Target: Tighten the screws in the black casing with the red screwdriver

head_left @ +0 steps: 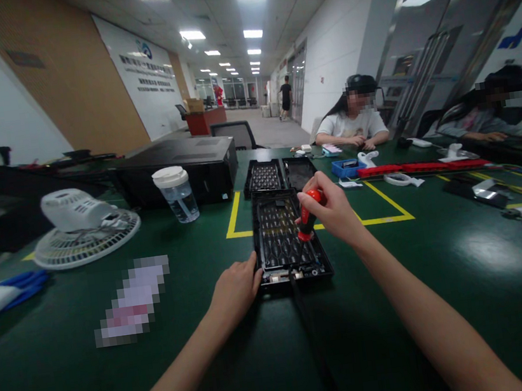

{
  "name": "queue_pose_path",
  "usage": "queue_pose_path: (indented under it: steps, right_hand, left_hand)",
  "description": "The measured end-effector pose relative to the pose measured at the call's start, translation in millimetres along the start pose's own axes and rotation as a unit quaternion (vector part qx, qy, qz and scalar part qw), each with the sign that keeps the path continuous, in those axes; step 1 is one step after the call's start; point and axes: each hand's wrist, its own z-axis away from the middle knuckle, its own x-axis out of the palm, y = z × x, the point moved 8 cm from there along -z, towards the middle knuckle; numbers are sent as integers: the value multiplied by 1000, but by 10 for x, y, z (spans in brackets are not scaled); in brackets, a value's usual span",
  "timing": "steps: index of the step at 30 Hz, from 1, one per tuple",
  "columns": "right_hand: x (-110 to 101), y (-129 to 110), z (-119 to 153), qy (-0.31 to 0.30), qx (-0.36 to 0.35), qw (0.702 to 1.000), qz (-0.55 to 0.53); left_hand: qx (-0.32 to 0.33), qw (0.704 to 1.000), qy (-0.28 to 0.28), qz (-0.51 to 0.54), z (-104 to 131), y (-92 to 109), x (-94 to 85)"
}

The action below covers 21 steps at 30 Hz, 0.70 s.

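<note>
An open black device housing (279, 228) lies on the green table in front of me, with rows of shiny cells inside. A black cable (309, 324) leads from its near end toward me. My left hand (238, 291) grips the near left edge of the housing, thumb and fingers against its side. My right hand (332, 205) is closed around the handle of a red and black screwdriver (306, 223), which points down at the right side of the housing. Its tip is too dark to make out. Another black open case (263, 177) with similar rows lies just behind.
To the left are a white fan (80, 226), a lidded cup (177, 194), a large black box (180, 164) and a blurred flat item (133, 302). A blue tray (346, 167) and tape roll (397, 179) lie right. Yellow tape (386, 219) marks the table. People sit across it.
</note>
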Motion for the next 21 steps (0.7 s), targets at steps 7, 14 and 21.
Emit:
queue_pose_path:
  steps: [7, 14, 21]
  right_hand:
    - [-32, 25, -6, 27, -8, 998, 64]
    - [-72, -14, -6, 55, -16, 990, 127]
    - [-90, -84, 12, 93, -31, 979, 177]
  left_hand:
    - [-6, 1000, -4, -4, 5, -6, -7]
    - [-3, 1000, -5, -6, -1, 1, -4]
    - [-9, 1000, -10, -6, 2, 6, -8]
